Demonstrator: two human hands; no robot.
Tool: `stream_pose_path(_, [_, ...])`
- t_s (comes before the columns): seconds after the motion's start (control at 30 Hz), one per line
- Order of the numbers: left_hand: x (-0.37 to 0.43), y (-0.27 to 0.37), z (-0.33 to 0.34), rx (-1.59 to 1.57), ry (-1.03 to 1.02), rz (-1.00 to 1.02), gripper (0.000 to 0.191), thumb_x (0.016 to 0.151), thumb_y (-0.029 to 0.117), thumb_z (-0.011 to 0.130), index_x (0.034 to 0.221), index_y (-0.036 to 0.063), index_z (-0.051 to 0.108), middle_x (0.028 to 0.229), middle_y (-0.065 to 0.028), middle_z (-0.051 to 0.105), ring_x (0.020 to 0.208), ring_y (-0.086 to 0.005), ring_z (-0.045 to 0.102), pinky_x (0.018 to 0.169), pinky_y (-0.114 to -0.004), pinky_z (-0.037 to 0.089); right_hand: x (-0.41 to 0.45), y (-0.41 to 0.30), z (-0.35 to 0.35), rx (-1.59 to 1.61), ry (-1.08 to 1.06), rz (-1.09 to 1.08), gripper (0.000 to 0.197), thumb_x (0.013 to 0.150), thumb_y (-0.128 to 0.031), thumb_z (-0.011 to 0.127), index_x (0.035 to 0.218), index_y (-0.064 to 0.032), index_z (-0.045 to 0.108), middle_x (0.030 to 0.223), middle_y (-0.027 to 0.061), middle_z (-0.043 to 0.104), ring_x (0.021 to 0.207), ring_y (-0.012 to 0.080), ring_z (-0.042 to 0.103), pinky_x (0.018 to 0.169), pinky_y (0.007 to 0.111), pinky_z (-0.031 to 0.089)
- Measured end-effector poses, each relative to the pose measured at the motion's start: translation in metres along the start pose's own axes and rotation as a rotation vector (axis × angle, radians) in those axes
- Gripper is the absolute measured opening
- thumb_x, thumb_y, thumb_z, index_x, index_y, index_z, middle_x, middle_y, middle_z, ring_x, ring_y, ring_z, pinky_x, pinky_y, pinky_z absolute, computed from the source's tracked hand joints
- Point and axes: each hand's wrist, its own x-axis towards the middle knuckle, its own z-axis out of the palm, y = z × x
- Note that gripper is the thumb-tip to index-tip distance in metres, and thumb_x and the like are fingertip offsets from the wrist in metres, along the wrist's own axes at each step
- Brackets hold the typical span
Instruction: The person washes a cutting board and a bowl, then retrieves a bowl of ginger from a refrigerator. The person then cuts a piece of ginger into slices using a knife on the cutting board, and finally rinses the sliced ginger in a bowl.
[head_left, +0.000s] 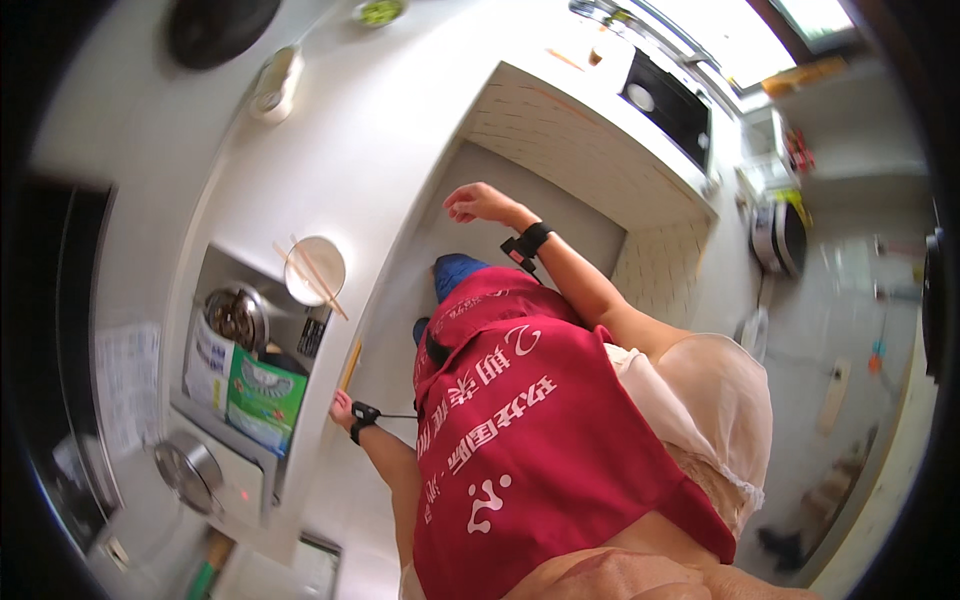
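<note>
My left hand (341, 409) is at the front edge of the white counter (315, 180). A thin yellow strip (351, 365) lies right beside its fingers; whether I grip it is unclear. My right hand (480, 202) hangs over the grey floor, fingers loosely bent and holding nothing. On the counter a white bowl (300, 289) has a pair of chopsticks (319, 277) across its rim. Beside it, a recessed metal basin (202, 270) contains a steel pot (259, 319) with dark contents, and a green-and-white printed bag (266, 401). Both wrists wear black straps with small devices.
A steel pot (187, 469) stands on a white panel with a red light. Farther along are a white bottle (277, 86), a bowl of chopped greens (379, 11) and a dark round pan (221, 30). A black cooktop (667, 105) and an appliance (780, 236) are on the right.
</note>
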Motion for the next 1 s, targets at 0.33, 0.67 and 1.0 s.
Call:
stream_pose_path(0.33, [-0.007, -0.012, -0.002, 0.220, -0.186, 0.112, 0.031, 0.095, -0.004, 0.054, 0.124, -0.0089, 0.059, 0.126, -0.0154, 0.061, 0.112, -0.0222, 0.059, 0.094, -0.034, 0.056, -0.112, 0.044, 0.025, 0.057, 0.226, 0.052, 0.027, 0.097, -0.014, 0.057, 0.116, 0.0006, 0.068, 0.099, 0.0081, 0.072, 0.091, 0.0154, 0.070, 0.083, 0.029, 0.058])
stream_pose_path(0.67, [0.020, -0.034, -0.009, 0.078, -0.133, 0.125, 0.024, 0.099, 0.017, 0.060, 0.092, -0.0028, 0.072, 0.080, -0.0041, 0.069, 0.076, -0.0146, 0.062, 0.076, -0.030, 0.053, -0.059, 0.023, 0.049, -0.013, 0.048, -0.002, 0.032, 0.098, -0.017, 0.062, 0.122, 0.0032, 0.065, 0.105, 0.0099, 0.071, 0.092, 0.0154, 0.068, 0.086, 0.029, 0.056])
stream_pose_path(1.0, [-0.097, -0.046, -0.066, -0.271, 0.067, -0.017, 0.017, 0.079, -0.005, 0.048, 0.092, -0.0040, 0.058, 0.099, -0.0155, 0.067, 0.096, -0.0325, 0.067, 0.100, -0.050, 0.054, -0.042, 0.016, 0.085, -0.085, -0.145, 0.096, 0.029, 0.100, -0.012, 0.055, 0.125, 0.0011, 0.064, 0.108, 0.0114, 0.070, 0.096, 0.0172, 0.068, 0.089, 0.031, 0.056])
